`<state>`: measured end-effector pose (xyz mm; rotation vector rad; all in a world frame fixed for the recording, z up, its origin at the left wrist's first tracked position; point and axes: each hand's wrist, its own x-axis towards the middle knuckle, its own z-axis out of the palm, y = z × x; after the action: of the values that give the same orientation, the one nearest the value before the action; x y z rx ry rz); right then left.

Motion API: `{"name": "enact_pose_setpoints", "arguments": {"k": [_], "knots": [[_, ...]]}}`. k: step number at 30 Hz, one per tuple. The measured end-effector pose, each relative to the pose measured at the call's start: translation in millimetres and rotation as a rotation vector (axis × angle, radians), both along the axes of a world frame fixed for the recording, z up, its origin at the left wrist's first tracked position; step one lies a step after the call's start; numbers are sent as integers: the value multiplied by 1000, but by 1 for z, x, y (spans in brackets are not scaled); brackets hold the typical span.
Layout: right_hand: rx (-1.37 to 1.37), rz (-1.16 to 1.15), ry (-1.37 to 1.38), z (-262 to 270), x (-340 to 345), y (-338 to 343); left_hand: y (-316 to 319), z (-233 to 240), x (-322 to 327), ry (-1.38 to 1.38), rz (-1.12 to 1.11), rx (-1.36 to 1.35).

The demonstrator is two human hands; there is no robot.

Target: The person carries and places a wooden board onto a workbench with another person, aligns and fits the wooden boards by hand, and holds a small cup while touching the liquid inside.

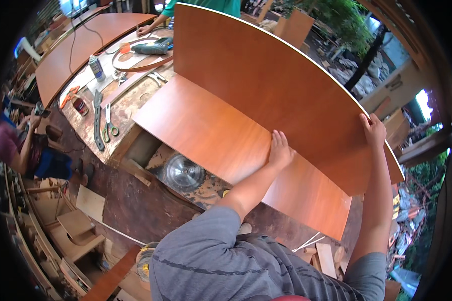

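A large reddish-brown wood panel point(256, 67) stands on its long edge, its pale top edge bowed by the lens. At its foot lies a second reddish-brown panel point(207, 120), flat across the workbench and overhanging towards me. My left hand point(280, 151) rests on the flat panel, palm down, its fingertips at the seam between the two. Further right, my right hand point(373, 129) grips the top edge of the upright panel, thumb on the near face and fingers over the far side.
Scissors point(108, 124), a spray can point(96, 68), a small bottle point(79, 104) and a heat gun point(152, 47) lie on the workbench point(126, 107). Under the flat panel's edge sits a circular saw blade point(184, 171). One person's hand point(145, 30) is behind; another person point(26, 146) is at left.
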<state>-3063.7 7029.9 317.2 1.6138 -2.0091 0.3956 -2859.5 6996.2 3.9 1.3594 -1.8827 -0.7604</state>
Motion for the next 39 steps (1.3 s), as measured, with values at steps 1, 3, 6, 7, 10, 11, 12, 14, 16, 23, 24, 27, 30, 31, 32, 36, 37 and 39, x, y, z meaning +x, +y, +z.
{"name": "enact_pose_setpoints", "arguments": {"k": [1,3,6,7,10,11,12,14,16,23,24,27,30,31,32,36,37,39], "knots": [[4,-7,-6,1,-4,4,15,14,-2,-96,-133,17],[4,-46,1,0,-20,11,29,56,11,-143,-577,205],[-4,-21,-19,0,-6,1,35,29,35,-178,-1042,284],[-4,-23,-21,1,3,-3,36,11,41,-153,-1102,169],[-26,-49,-28,2,0,7,46,-2,63,-91,-954,-45],[7,-78,-48,4,-5,13,50,3,67,-140,-947,-72],[41,-87,-49,7,-13,17,54,9,72,-191,-939,-100],[52,-117,-46,8,-4,13,53,-5,83,-264,-831,-142],[46,-116,-81,9,6,14,54,0,96,-319,-774,-164],[35,-67,-74,7,-1,14,71,-2,105,-429,-636,-226],[26,-79,-76,9,-1,14,71,-1,106,-454,-623,-223],[51,-67,-73,8,-7,14,74,0,102,-490,-598,-225],[-14,-44,-35,-2,-21,10,75,3,95,-510,-590,-222],[34,-54,-86,4,-16,14,75,2,97,-521,-600,-210],[32,-49,-72,11,-16,19,74,4,98,-526,-559,-202],[-9,9,-42,8,7,2,76,3,107,-488,-539,-174],[-27,56,-50,7,12,0,76,0,115,-485,-517,-158],[-38,102,-54,9,8,7,77,-3,113,-498,-463,-146]]}}
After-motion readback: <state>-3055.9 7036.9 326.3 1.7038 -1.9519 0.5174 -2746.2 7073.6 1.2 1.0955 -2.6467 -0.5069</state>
